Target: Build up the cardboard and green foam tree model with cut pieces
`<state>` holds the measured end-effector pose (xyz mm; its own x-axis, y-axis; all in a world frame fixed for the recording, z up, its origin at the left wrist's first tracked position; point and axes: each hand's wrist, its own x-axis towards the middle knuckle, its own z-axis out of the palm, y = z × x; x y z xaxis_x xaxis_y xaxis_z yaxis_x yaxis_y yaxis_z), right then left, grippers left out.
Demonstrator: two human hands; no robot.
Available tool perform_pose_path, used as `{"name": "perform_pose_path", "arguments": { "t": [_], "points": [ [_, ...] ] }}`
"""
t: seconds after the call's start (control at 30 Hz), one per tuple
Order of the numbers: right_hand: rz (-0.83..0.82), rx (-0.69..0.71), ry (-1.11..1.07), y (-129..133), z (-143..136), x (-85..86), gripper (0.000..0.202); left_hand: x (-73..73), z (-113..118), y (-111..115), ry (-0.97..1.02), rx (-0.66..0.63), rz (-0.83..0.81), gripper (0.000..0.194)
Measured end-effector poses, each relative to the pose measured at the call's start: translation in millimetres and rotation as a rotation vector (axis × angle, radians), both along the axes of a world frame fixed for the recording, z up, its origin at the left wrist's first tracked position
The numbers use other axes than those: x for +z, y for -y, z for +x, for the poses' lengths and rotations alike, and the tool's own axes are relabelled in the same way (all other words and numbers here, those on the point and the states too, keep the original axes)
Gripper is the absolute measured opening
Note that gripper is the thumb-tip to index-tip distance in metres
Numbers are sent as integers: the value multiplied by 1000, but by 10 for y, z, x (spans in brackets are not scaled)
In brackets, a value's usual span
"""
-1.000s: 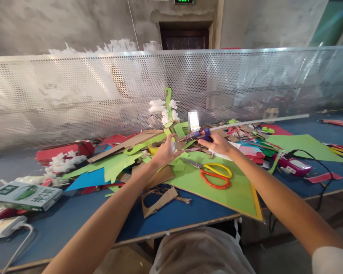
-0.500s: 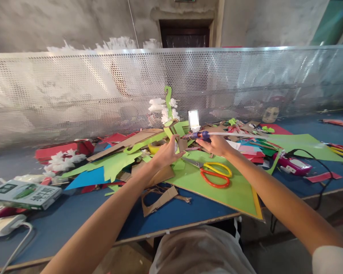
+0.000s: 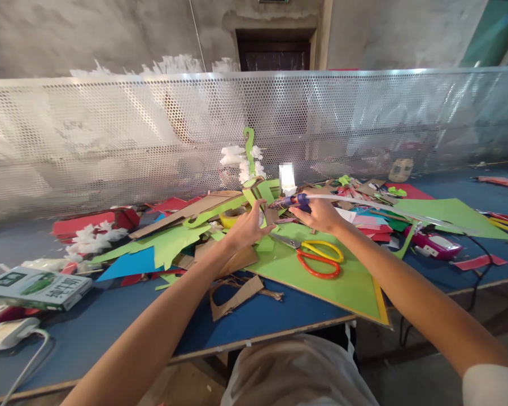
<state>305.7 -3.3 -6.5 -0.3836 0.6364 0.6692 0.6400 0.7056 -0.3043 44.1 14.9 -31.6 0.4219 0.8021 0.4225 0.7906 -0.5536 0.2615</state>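
My right hand is closed round a purple glue gun, which has a long clear glue stick trailing out to the right. The gun's tip points left at a small brown cardboard piece. My left hand is at that piece, its thumb and fingers on either side, gripping it. Behind my left hand stands a green paper and cardboard construction with a hooked green strip and white tufts rising from it. Scissors with yellow and orange handles lie on green card below my right hand.
Paper and cardboard scraps cover the middle of the blue table. A milk carton and white power strip sit at left. A pink device with a black cord lies right. A perforated metal panel runs behind.
The glue gun has tilted slightly, its tip dipping a little and its rear rising. The clear stick and the black cord at the right have shifted. My left hand has barely moved.
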Motion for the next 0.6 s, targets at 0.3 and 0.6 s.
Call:
{"name": "perform_pose_path", "arguments": {
  "t": [0.3, 0.6],
  "points": [
    [-72, 51, 67, 32, 25, 42, 31, -31, -62, -62, 23, -13, 32, 74],
    [-75, 43, 2, 6, 10, 17, 31, -12, -47, -40, 4, -16, 10, 75]
  ]
}}
